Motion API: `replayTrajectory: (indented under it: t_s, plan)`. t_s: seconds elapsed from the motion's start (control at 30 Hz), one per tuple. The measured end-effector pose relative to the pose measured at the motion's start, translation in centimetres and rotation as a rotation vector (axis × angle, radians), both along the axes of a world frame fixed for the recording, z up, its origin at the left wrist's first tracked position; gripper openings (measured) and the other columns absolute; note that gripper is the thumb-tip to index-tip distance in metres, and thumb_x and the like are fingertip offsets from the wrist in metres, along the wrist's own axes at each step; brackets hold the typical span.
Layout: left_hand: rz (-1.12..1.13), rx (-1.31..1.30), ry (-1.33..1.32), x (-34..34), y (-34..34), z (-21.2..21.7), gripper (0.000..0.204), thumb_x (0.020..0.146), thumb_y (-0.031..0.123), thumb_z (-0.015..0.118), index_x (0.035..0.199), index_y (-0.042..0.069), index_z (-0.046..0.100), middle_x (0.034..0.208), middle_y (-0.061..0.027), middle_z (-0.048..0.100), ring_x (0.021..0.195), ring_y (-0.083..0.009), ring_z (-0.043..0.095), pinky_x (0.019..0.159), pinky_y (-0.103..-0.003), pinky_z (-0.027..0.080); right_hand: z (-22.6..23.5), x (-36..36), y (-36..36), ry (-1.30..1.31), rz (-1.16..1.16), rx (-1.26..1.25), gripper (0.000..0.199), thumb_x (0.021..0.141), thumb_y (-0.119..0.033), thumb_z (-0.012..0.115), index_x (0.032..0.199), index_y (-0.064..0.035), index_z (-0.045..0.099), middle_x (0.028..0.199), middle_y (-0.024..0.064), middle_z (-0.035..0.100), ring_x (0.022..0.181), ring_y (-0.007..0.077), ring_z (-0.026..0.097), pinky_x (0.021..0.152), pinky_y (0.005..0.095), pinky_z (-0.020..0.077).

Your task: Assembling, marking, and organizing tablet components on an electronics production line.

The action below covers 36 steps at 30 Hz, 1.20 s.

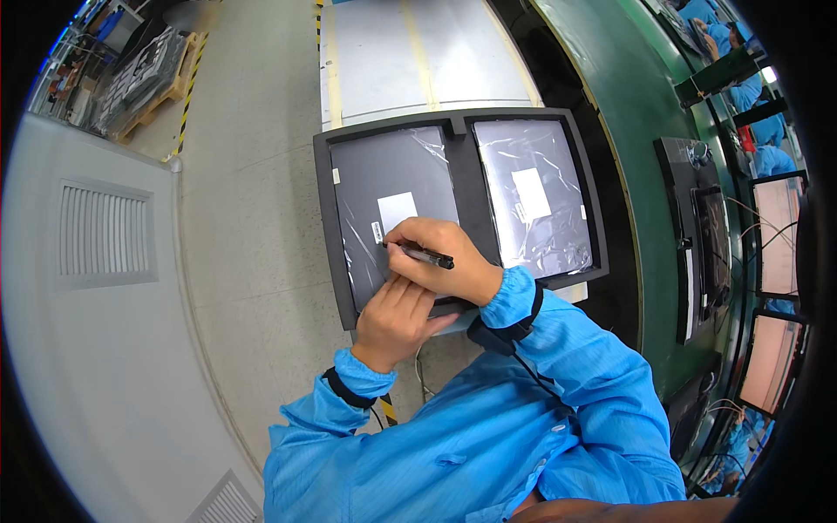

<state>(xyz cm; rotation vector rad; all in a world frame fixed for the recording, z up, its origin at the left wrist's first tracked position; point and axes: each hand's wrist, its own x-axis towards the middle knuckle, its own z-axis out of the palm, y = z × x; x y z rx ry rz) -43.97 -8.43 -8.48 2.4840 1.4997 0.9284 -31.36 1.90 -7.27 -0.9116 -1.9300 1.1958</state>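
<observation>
A green conveyor line is curving along the right of the scene, carrying screens and dark panels on its far-right side, while pale speckled floor is lying open to the left and a grey cabinet with a louvred vent is filling the near left. At the far left, a wooden pallet is sitting beside yellow-and-black floor tape.

At centre, a dark two-bay tray is holding two flat grey panels sealed in clear plastic film. The left panel is bearing a white rectangular label near its middle and a smaller white sticker at its left edge; the right panel is showing a similar white rectangular label.

A person in a blue smock is leaning over the tray's near edge. The right hand is closing around a black pen, its tip touching the film just below the left panel's label. The left hand is lying with its fingers curled against the left panel's near part, just under the right hand, the two hands touching. The tray's far and left rims are standing clear of other objects.
</observation>
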Motion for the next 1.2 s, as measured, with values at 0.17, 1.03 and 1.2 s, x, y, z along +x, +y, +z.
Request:
replayTrajectory:
  t_s: [0.17, 1.03, 1.2]
  plan:
    - [0.031, 0.064, -0.002, 0.2, 0.7, 0.6, 0.057, 0.066, 0.035, 0.092, 0.106, 0.0, 0.071, 0.101, -0.0138, 0.072, 0.098, -0.0303, 0.071, 0.092, -0.039, 0.058, 2.2, 1.6, 0.3, 0.13, -0.079, -0.088, 0.02, 0.095, -0.015, 0.067, 0.107, 0.0009, 0.071, 0.093, 0.0124, 0.07, 0.079, 0.0192, 0.068, 0.072, 0.0312, 0.0543]
    - [0.282, -0.127, 0.236, 0.1, 12.1, -6.0, 0.086, 0.068, 0.039, 0.09, 0.139, 0.002, 0.057, 0.149, -0.0191, 0.05, 0.143, -0.0361, 0.042, 0.12, -0.055, 0.026, 9.7, 40.0, -14.0, -0.529, -0.863, 0.521, 0.03, 0.095, -0.022, 0.067, 0.12, -0.007, 0.059, 0.087, 0.0169, 0.067, 0.08, 0.0376, 0.067, 0.071, 0.0439, 0.053]
    - [0.288, 0.181, 0.195, 7.5, 13.1, -6.9, 0.067, 0.08, 0.022, 0.075, 0.139, -0.002, 0.052, 0.144, -0.0263, 0.049, 0.141, -0.0406, 0.039, 0.12, -0.062, 0.021, 10.3, 41.9, -2.8, -0.793, -0.924, 0.536, 0.052, 0.091, -0.036, 0.071, 0.135, -0.0125, 0.054, 0.103, 0.0208, 0.064, 0.095, 0.0415, 0.065, 0.082, 0.0501, 0.0517]
